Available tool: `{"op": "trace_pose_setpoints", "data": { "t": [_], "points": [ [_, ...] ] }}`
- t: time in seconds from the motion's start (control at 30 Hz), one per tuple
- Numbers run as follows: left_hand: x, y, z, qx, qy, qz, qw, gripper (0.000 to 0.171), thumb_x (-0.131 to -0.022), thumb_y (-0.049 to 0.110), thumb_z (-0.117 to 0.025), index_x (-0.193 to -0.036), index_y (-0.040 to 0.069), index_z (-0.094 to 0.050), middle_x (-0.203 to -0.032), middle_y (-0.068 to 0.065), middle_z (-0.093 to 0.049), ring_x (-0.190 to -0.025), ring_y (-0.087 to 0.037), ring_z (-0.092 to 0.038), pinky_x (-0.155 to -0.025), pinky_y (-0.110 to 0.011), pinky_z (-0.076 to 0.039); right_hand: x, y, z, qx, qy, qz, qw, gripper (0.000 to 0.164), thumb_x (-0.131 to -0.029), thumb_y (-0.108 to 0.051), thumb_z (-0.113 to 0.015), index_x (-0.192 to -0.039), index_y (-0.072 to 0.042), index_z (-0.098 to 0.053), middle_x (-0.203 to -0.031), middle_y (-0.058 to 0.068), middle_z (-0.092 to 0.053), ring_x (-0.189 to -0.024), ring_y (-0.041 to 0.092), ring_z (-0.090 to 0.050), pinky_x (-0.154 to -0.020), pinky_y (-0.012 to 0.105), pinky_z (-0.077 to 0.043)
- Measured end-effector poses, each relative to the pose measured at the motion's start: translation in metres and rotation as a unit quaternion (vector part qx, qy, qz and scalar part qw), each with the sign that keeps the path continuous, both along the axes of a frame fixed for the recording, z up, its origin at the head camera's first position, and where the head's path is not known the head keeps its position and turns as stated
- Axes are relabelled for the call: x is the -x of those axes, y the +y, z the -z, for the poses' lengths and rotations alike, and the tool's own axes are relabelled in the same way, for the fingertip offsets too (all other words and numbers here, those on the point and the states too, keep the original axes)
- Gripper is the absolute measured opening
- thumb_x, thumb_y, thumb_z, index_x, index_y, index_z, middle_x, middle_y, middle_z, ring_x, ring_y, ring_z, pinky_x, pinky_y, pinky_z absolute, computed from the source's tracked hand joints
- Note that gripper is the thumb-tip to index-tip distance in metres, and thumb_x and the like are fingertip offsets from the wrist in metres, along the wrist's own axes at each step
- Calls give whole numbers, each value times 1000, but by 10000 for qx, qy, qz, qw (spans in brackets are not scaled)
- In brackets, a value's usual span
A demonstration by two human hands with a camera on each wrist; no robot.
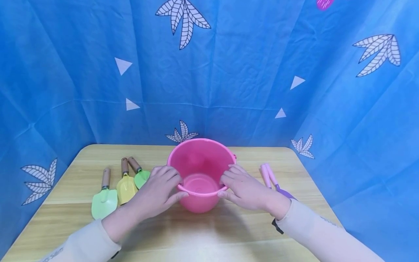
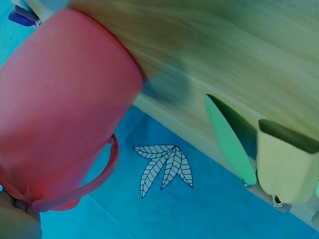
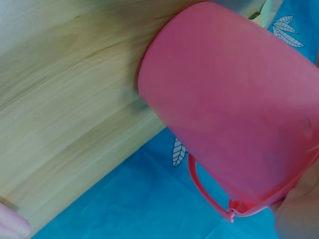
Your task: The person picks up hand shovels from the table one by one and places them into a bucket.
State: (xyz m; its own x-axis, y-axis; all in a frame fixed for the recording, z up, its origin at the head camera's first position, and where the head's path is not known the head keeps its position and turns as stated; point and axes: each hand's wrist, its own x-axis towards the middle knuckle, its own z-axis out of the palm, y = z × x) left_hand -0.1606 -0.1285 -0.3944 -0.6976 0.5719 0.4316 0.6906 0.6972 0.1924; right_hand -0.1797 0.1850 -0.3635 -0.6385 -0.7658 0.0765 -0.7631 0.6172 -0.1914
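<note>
Fingers of the left hand (image 1: 158, 191) are curling over the near-left rim of a pink bucket (image 1: 199, 204), the thumb lying along the outside; the rim is being clamped between them. Fingers of the right hand (image 1: 243, 190) are gripping the near-right rim in the same way, thumb outside.

Bucket: standing near the middle of the desk (image 1: 203, 243), between the two hands, its mouth facing up and its inner floor showing in the head view. Base is appearing at the desk surface in both wrist views; cannot tell whether it is bearing fully. The bucket's carrying handle (image 2: 94, 183) is hanging against the outside.

Left of bucket: three small shovels with brown grips are lying on the desk. A pale green shovel (image 1: 104, 203) is lying farthest left, a yellow shovel (image 1: 127, 187) next to it, and a brighter green shovel (image 1: 141, 178) nearest the bucket, partly hidden by the left hand.

Right of bucket: two pink grips (image 1: 268, 175) are lying side by side; a purple blade (image 1: 284, 191) is showing partly behind the right forearm.

Behind: a blue cloth (image 1: 209, 72) with leaf and triangle prints is hanging around the desk.
</note>
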Motion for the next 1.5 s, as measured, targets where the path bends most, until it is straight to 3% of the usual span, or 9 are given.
{"op": "trace_pose_setpoints", "data": {
  "t": [0.23, 0.77, 1.13, 1.5],
  "points": [
    [-1, 1, 2, -81, 144, -58, 9998, 33, -95, 58, -58, -97, 25, -62, -102, 8, -59, -114, -18, -51, -105, -49, -35, 1, 0, 1, 72, 144, -184, 9997, 27, -102, -52, -49, -107, -27, -59, -105, -15, -54, -111, 7, -43, -108, 35, -34],
    [3, -3, 2, -490, 1, -14, 9988, 29, -96, 52, -61, -102, 24, -65, -109, 8, -61, -119, -17, -51, -107, -53, -33, 6, 2, 6, 125, 204, -401, 9989, 23, -102, -49, -52, -105, -27, -59, -101, -15, -53, -107, 6, -45, -105, 35, -34],
    [10, -15, -4, -566, -178, -423, 9973, 32, -96, 48, -62, -115, 22, -66, -139, -1, -54, -134, -25, -43, -107, -59, -34, 7, 1, 5, 131, 255, -442, 9986, 24, -101, -51, -51, -103, -28, -57, -100, -15, -53, -106, 7, -45, -104, 35, -35],
    [19, -50, -11, -801, -290, -1117, 9901, 43, -98, 43, -61, -131, 15, -62, -142, -10, -52, -133, -35, -42, -104, -65, -31, 7, 1, 6, 93, 312, -427, 9986, 24, -101, -50, -52, -103, -26, -57, -98, -14, -53, -103, 7, -45, -103, 34, -34]
  ]
}}
